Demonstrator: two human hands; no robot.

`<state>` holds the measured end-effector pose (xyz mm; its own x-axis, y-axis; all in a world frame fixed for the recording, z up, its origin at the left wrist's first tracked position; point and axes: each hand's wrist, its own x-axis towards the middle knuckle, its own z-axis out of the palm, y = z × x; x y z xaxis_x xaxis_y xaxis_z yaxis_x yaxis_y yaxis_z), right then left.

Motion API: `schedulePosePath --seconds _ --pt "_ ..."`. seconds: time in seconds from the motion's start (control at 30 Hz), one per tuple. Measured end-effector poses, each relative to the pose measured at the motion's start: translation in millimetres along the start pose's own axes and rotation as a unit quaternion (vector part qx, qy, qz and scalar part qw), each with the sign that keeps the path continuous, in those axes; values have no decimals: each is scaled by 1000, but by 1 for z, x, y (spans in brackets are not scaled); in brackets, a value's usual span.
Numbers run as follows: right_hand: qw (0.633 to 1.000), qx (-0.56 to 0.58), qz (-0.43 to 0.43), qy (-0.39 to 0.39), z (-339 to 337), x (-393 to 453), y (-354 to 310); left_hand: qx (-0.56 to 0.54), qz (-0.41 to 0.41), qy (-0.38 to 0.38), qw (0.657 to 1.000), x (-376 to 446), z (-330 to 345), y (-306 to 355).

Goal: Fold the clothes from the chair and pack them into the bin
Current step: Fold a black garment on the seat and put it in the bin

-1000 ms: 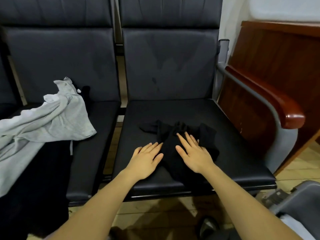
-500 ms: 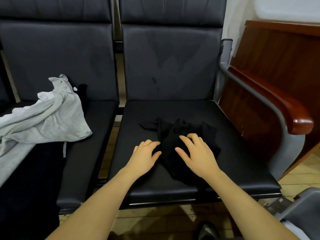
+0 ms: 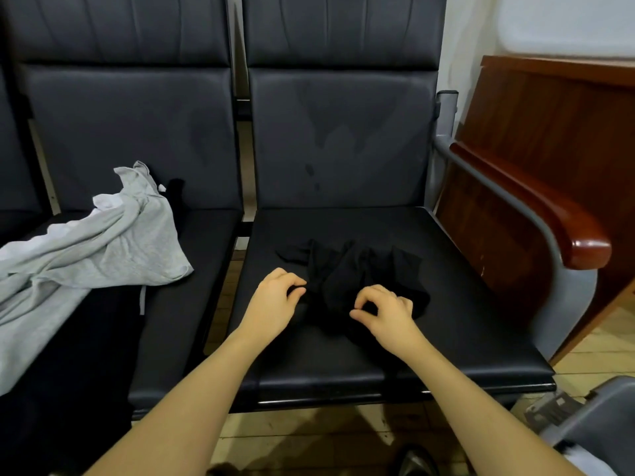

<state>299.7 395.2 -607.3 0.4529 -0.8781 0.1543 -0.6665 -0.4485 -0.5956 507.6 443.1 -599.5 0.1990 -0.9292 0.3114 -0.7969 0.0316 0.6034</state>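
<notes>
Both hands are down on the crumpled black fabric garment (image 3: pixel 357 280) in the middle of the frame, fingers curled in. Left hand (image 3: pixel 275 304) looks like it's pinching the garment's left edge between thumb and fingertips. Right hand (image 3: pixel 388 312) has thumb and index curled toward each other over the lower right part of the cloth, but black on black makes it hard to call, so I can't tell for sure whether it actually has fabric in the pinch or is just about to.

That garment sits bunched on the black padded chair seat (image 3: pixel 464 304), centre right of the frame. Over on the left side, a light grey cotton garment (image 3: pixel 103 249) is draped in a heap across the neighbouring seat, not folded yet. A grey plastic bin (image 3: pixel 598 431) peeks in at the bottom right corner, beside the chair.

My guess is this is the grab-and-spread step before folding. What could go wrong: the cloth is thin and wadded, so pinching only one layer would lift it twisted instead of flat. If the right hand misses, one side drags and the whole thing bunches up again. It's also near the front edge of the seat, so a careless tug could slide it onto the floor.
</notes>
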Motion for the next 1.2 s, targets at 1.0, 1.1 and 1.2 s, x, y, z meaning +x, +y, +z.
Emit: schedulePosePath --seconds 1.0,1.1,1.2 --pt "993 -97 -11 65 -33 -5 3 101 57 -202 973 -26 -8 8" --pt "993 -79 -17 87 -32 -3 5 89 55 -210 972 -30 -6 8" --pt "991 13 -57 119 -33 1 6 81 58 -198 975 -32 -5 4"
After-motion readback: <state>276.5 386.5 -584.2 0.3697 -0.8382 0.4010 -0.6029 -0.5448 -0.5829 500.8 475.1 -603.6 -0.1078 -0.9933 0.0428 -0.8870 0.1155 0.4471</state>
